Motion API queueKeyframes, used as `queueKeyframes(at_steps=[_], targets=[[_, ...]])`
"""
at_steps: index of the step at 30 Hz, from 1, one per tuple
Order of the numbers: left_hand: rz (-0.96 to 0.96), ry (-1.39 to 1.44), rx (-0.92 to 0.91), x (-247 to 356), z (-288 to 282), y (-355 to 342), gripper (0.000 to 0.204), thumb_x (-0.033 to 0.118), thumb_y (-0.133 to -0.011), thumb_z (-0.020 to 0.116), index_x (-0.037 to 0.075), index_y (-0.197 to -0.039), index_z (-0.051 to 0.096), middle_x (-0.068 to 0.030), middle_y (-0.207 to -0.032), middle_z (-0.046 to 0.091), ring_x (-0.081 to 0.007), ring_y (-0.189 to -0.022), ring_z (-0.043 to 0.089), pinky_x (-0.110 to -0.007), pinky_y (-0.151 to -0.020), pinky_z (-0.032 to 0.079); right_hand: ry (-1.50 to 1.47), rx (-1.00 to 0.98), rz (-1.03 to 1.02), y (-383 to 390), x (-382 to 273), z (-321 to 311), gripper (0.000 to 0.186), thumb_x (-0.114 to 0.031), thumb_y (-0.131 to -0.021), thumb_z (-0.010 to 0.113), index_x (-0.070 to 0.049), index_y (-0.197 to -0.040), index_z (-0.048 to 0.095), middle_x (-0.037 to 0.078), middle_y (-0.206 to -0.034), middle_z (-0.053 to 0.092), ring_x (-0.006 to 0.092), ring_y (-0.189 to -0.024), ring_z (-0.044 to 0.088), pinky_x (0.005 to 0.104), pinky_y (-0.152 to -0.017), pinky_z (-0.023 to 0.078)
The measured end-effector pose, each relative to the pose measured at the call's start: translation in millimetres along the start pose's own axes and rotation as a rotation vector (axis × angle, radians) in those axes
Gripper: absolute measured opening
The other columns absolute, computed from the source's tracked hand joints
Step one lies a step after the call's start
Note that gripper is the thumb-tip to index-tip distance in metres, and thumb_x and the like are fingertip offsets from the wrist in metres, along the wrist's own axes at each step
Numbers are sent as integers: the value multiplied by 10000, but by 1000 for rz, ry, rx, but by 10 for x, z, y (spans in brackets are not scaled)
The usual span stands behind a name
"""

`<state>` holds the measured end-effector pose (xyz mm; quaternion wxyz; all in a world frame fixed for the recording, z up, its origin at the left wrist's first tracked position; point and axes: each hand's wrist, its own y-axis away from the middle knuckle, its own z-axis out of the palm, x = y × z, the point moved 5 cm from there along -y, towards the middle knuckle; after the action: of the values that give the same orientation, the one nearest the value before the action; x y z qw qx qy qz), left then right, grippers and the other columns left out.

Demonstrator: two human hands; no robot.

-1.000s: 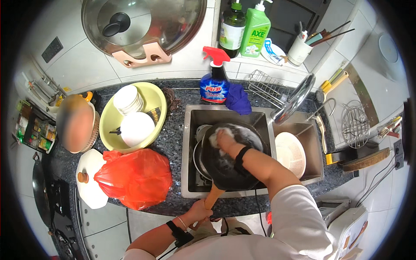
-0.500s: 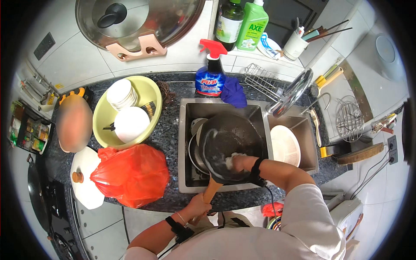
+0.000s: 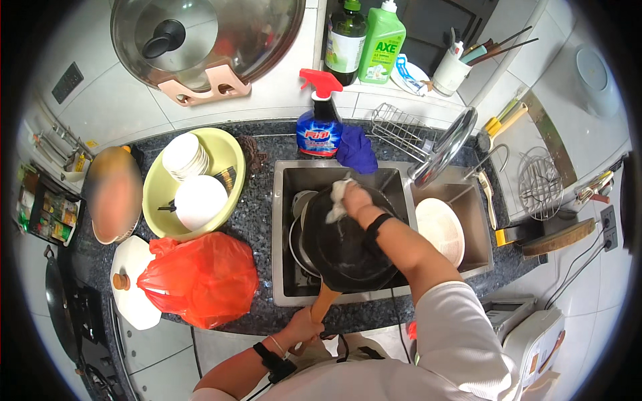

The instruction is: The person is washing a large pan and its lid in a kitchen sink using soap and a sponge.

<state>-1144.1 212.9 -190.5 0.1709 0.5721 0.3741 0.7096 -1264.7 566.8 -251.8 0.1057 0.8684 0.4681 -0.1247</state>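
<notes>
A dark wok [image 3: 348,257] with a wooden handle lies tilted over the left sink basin [image 3: 286,267]. My left hand [image 3: 304,327] is wrapped round that handle at the counter's front edge. Inside the wok, at its far rim, my right hand [image 3: 356,198] presses a whitish cloth [image 3: 340,202], its fingers closed on it. Beneath the wok's left side, other pots [image 3: 299,244] show in part. To the right, a pale colander [image 3: 441,230] stands in the second basin.
Behind the sink stand a red-topped spray bottle [image 3: 319,123], a purple cloth [image 3: 358,150] and a wire rack [image 3: 404,130]. The faucet [image 3: 445,150] arches over the divider. Leftward are a yellow-green basin [image 3: 231,200] of dishes and a red plastic bag [image 3: 207,281].
My right hand has moved the cloth from the wok's near side up to its far rim. My left hand keeps hold of the handle.
</notes>
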Motion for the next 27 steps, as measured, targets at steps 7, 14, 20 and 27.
queueKeyframes(at_steps=[7, 14, 20, 27], targets=[[-17, -37, 30, -9, -57, -35, 347, 32, -702, 622, -31, -1010, 474, -71, -650, 548, -139, -495, 544, -287, -432, 440, 375, -417, 24, 752, 389, -365, 334, -290, -840, 541, -84, -1090, 622, 155, -1115, 603, 296, -1041, 583, 392, -850, 488], [-21, -15, 33, -89, -38, -56, 359, 29, -705, 617, -27, -1026, 466, -77, -662, 553, -139, -490, 540, -293, -446, 453, -217, -1135, 179, 1747, 210, 618, 180, -148, -760, 573, -2, -850, 624, 95, -770, 610, 160, -723, 603, 353, -564, 477], [-60, -8, 4, -159, -34, -109, 382, 8, -718, 604, -38, -1064, 448, -77, -656, 540, -146, -485, 538, -297, -435, 450, -236, -537, -788, 1485, -587, 981, 246, -152, -833, 520, 21, -1004, 563, 186, -850, 637, 292, -690, 635, 402, -605, 491], [-17, 32, 13, -113, -21, -67, 423, 3, -721, 609, -41, -1101, 429, -76, -649, 531, -144, -474, 523, -298, -417, 437, -338, -943, -352, 1812, -582, 189, 281, -145, -811, 521, -12, -1054, 564, 201, -913, 641, 333, -845, 621, 417, -712, 475]])
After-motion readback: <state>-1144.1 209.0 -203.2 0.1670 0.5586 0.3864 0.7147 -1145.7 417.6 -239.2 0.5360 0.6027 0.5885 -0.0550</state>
